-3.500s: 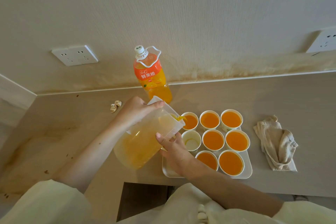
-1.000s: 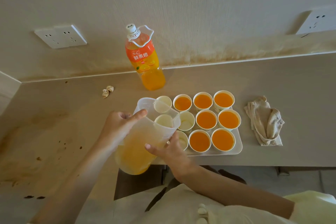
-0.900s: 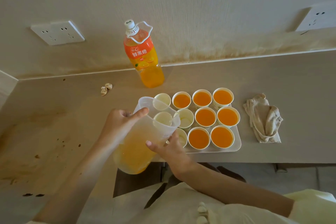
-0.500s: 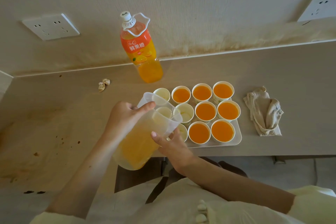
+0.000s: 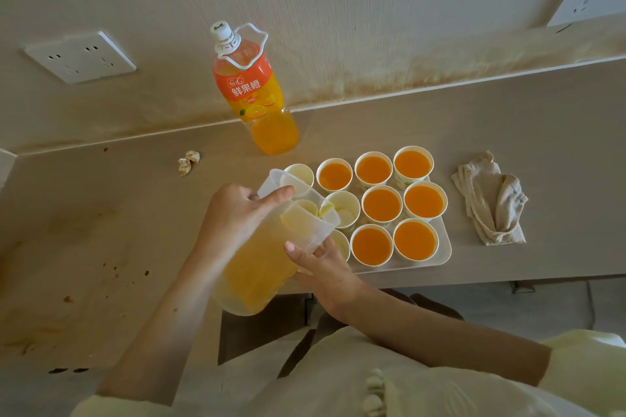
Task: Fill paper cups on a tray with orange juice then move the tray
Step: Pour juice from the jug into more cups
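We're watching the big clear pitcher [image 5: 271, 247] tipped over the left side of the tray [image 5: 444, 249], and it looks more than half full of juice [image 5: 257, 267]. That weight is our worry: tilt it a touch too fast and the juice surges out wide, missing the small pale cup [image 5: 346, 210] under its lip and flooding the tray's floor. The tray sits right at the front edge of the counter [image 5: 101, 213], so a bump from the pitcher's belly could, we reckon, shove it or topple a light unfilled cup. The seven filled cups [image 5: 381, 204] on the tray's right side are close to their rims and would slop if jarred. Now the hands: the left hand [image 5: 233, 213], off the tray's left, wraps the pitcher's wall, forefinger stretched along the rim. The right hand [image 5: 321, 264], at the tray's front-left corner, props the pitcher from below, thumb pressed on the wall and fingers curled behind. Both are clamped on the pitcher, and neither touches the tray.
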A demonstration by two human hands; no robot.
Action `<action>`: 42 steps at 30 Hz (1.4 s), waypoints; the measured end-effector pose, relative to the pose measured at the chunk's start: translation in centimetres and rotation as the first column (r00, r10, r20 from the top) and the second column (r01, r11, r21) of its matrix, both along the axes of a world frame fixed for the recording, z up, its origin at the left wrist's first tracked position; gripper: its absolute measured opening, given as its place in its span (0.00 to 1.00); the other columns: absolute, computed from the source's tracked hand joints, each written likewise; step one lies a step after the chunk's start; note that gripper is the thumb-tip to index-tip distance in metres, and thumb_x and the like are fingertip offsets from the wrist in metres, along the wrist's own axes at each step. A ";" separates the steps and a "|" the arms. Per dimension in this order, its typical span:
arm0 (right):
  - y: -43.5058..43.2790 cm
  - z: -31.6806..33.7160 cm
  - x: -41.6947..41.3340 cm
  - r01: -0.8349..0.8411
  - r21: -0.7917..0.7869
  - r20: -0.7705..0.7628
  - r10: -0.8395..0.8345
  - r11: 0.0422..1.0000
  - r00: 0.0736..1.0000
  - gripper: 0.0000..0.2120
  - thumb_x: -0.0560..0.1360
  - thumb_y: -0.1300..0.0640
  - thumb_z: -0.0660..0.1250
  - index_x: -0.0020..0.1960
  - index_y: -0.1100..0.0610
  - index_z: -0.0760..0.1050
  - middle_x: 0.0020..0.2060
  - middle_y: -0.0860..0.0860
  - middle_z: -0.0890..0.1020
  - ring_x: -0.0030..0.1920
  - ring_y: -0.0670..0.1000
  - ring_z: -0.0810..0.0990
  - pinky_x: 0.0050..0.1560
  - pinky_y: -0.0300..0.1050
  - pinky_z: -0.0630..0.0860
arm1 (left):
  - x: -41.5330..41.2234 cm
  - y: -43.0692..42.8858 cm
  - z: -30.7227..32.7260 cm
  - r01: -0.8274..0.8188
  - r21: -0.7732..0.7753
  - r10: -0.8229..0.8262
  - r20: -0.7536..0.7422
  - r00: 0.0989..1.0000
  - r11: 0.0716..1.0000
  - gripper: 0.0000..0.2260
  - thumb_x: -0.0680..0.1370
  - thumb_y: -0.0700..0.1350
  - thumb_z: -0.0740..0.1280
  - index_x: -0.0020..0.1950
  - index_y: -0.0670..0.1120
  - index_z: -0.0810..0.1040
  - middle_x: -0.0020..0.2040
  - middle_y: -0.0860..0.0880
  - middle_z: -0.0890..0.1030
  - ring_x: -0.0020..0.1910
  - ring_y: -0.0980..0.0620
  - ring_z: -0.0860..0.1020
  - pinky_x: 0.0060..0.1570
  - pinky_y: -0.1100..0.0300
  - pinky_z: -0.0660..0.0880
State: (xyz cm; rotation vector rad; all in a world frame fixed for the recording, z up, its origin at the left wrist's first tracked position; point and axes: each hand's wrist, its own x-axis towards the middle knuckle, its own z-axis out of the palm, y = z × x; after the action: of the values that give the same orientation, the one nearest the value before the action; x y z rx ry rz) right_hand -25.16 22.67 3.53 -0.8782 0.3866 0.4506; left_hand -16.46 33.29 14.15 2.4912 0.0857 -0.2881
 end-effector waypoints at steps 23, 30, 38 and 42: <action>-0.5 0.2 -0.6 0.004 0.084 0.008 -0.004 0.996 1.000 0.42 0.66 0.48 0.76 0.73 0.47 0.58 0.67 0.51 0.72 0.67 0.53 0.71 0.64 0.51 0.73 | 0.0 -0.9 0.5 0.048 0.077 -0.047 -0.015 0.999 0.996 0.30 0.67 0.67 0.70 0.26 0.47 0.58 0.23 0.52 0.57 0.23 0.53 0.59 0.27 0.60 0.59; -0.4 0.3 -0.7 -0.003 0.094 0.009 0.003 0.996 1.000 0.45 0.63 0.45 0.78 0.73 0.46 0.58 0.67 0.51 0.72 0.67 0.54 0.71 0.67 0.54 0.72 | -0.2 -1.0 0.7 0.059 0.084 -0.059 -0.008 0.998 0.995 0.30 0.67 0.66 0.70 0.25 0.47 0.57 0.22 0.54 0.56 0.22 0.54 0.57 0.27 0.60 0.54; -0.4 0.5 -0.7 0.010 0.111 0.003 -0.010 0.994 1.000 0.45 0.64 0.45 0.78 0.74 0.47 0.58 0.67 0.52 0.72 0.68 0.55 0.71 0.67 0.57 0.71 | -0.1 -1.2 0.9 0.069 0.101 -0.069 -0.007 0.998 0.992 0.30 0.68 0.66 0.70 0.25 0.47 0.57 0.22 0.53 0.56 0.22 0.54 0.57 0.28 0.60 0.54; -0.4 0.5 -0.6 0.002 0.097 -0.002 -0.002 0.995 1.000 0.47 0.62 0.44 0.78 0.74 0.47 0.57 0.67 0.51 0.72 0.68 0.55 0.70 0.68 0.58 0.71 | -0.1 -1.2 0.9 0.075 0.108 -0.076 0.003 0.997 0.991 0.30 0.68 0.66 0.70 0.24 0.47 0.57 0.22 0.54 0.56 0.22 0.55 0.57 0.27 0.60 0.54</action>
State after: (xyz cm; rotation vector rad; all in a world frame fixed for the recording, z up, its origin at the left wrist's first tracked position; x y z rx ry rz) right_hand -25.79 22.27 4.03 -0.7827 0.3647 0.4647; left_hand -16.51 32.10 15.01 2.6062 0.0042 -0.3130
